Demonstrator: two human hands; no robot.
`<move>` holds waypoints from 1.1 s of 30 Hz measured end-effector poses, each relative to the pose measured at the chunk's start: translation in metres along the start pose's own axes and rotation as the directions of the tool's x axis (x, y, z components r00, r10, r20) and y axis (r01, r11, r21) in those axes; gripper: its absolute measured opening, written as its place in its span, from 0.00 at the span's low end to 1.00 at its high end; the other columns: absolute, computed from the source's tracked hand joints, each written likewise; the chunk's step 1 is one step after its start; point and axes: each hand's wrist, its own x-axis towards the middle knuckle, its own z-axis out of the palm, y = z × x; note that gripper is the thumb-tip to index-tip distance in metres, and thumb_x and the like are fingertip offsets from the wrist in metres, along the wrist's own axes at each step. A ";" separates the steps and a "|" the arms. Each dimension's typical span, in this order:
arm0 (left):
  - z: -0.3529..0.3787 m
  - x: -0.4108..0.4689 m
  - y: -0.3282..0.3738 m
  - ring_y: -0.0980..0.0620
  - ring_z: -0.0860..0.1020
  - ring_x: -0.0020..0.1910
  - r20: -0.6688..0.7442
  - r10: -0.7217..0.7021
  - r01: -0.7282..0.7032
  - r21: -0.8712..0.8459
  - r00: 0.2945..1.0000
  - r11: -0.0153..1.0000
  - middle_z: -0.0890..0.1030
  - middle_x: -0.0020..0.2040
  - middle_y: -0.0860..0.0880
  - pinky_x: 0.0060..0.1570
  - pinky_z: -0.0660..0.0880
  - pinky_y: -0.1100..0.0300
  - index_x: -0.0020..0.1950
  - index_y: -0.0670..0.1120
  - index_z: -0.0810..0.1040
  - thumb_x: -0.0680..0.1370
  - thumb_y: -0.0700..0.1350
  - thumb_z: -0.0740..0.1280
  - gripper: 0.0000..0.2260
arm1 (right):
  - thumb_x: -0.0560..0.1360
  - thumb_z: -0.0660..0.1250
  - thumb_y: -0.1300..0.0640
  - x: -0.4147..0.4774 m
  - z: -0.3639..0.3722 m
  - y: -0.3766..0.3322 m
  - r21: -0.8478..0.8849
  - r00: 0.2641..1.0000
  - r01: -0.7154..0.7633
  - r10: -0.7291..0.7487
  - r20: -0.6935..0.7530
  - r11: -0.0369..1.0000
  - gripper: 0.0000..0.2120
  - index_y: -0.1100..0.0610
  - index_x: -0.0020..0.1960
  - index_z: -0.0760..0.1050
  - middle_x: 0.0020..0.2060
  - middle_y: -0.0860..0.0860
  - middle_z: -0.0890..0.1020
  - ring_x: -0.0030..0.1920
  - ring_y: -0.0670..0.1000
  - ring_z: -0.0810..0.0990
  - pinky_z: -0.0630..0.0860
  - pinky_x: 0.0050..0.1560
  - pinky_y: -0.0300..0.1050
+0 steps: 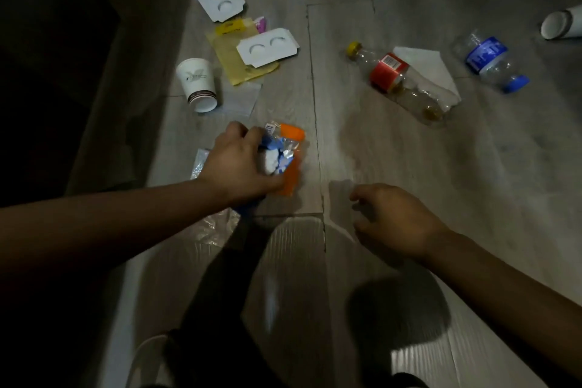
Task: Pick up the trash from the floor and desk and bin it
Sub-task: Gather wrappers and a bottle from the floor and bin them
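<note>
My left grip [239, 164] is curled round a crumpled bundle of wrappers [282, 153], blue, white and orange, down by the floor [393, 148]. My right grip [393, 220] hangs beside it, fingers loosely curled, holding nothing. Beyond lie a paper cup [196, 85] and a red-labelled bottle [389, 72].

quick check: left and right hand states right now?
Left hand: grips a bundle of crumpled wrappers, blue, white and orange.
Right hand: open, fingers loosely curled, holding nothing.
</note>
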 end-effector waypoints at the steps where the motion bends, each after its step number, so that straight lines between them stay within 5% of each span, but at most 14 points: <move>1: 0.002 0.009 0.000 0.46 0.70 0.59 -0.020 -0.026 0.026 0.019 0.999 0.999 0.68 0.62 0.46 0.56 0.69 0.55 0.68 0.51 0.66 0.64 0.66 0.69 0.37 | 0.74 0.68 0.53 -0.001 0.000 0.001 0.001 1.000 -0.005 0.005 0.011 1.000 0.22 0.52 0.67 0.71 0.61 0.50 0.76 0.57 0.47 0.76 0.74 0.58 0.42; 12: 0.049 0.054 0.014 0.40 0.66 0.64 0.104 -0.287 0.251 0.269 0.952 0.930 0.65 0.66 0.40 0.61 0.68 0.46 0.72 0.48 0.59 0.62 0.69 0.71 0.46 | 0.74 0.68 0.52 -0.014 0.002 0.025 -0.008 0.993 -0.093 0.093 0.075 0.996 0.24 0.53 0.69 0.69 0.63 0.51 0.75 0.58 0.48 0.75 0.64 0.50 0.34; 24: 0.019 0.037 0.002 0.41 0.67 0.62 0.039 -0.176 0.176 -0.005 0.984 0.984 0.66 0.63 0.41 0.59 0.70 0.49 0.72 0.52 0.57 0.64 0.66 0.71 0.44 | 0.74 0.68 0.52 0.000 0.005 0.021 -0.029 0.996 -0.066 0.068 0.065 0.997 0.24 0.53 0.69 0.68 0.62 0.51 0.75 0.58 0.49 0.74 0.64 0.50 0.35; 33: 0.025 -0.038 -0.055 0.42 0.68 0.61 0.070 -0.392 0.378 0.152 0.917 0.913 0.66 0.63 0.42 0.60 0.71 0.50 0.71 0.53 0.59 0.63 0.70 0.70 0.44 | 0.74 0.68 0.53 0.014 0.008 0.011 -0.014 1.000 -0.004 0.005 0.031 1.000 0.21 0.52 0.66 0.71 0.59 0.49 0.76 0.52 0.44 0.72 0.66 0.50 0.36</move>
